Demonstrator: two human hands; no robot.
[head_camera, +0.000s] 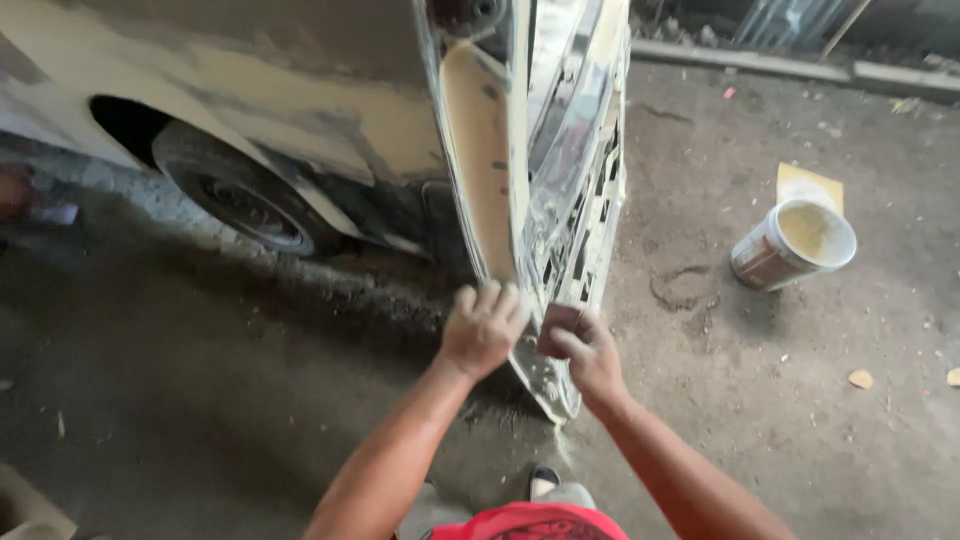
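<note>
Bracing the car's stripped corner panel (500, 190) with our flat, open-fingered left hand (483, 327), we press a brown sanding pad (556, 322), clamped by right hand (590, 357), against its edge.

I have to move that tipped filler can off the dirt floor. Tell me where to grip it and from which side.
Grip the can around its cylindrical wall, coming down from above, probably nearer the closed base. It lies tilted on the floor with its open mouth facing up and right, and pale filler shows inside, so a rim grip risks smeared fingers. The side wall is bare and clear all round.
</note>
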